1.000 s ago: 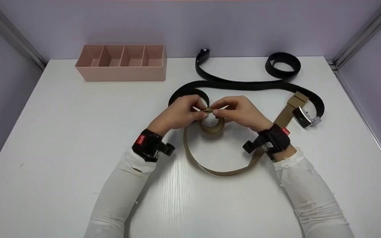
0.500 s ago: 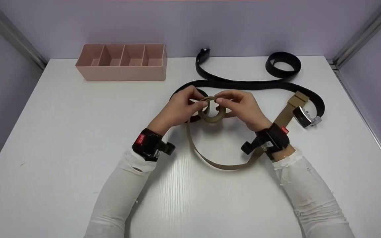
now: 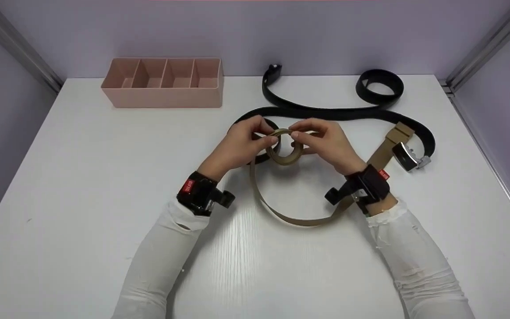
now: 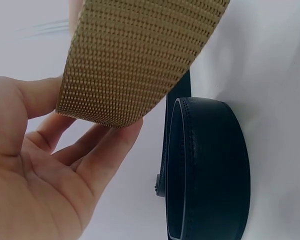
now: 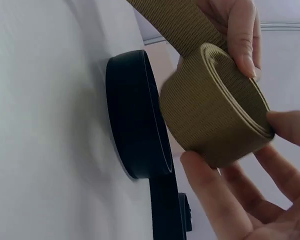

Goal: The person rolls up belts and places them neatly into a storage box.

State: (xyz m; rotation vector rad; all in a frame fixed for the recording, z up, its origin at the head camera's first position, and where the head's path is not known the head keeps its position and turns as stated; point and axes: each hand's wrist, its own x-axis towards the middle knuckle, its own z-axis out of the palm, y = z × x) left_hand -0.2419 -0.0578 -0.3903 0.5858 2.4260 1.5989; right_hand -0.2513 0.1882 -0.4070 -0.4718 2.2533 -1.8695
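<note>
In the head view, my left hand (image 3: 244, 142) and right hand (image 3: 329, 145) pinch opposite sides of a small roll of tan webbing belt (image 3: 285, 161). Several wound layers show at the roll's edge in the right wrist view, where the webbing belt (image 5: 205, 112) sits between thumb and fingers. A close stretch of the woven belt (image 4: 135, 60) crosses the left wrist view, held near its lower edge. From the roll, the unwound strap (image 3: 301, 221) curves toward the person and passes beneath the right wrist. Its far end (image 3: 399, 133) lies by a black belt.
Beyond the hands lies a black belt (image 3: 321, 114) with a silver-and-black buckle (image 3: 404, 157); its coiled end (image 4: 215, 165) stands beside my left hand. Behind it, a second black belt (image 3: 312, 107) ends in a coil (image 3: 379, 88). A pink four-section box (image 3: 166, 98) stands at back left.
Both hands have moved away from the person with the tan roll, and its round opening now shows between them. The loose strap has shifted slightly along. Over the last half second little differs.
</note>
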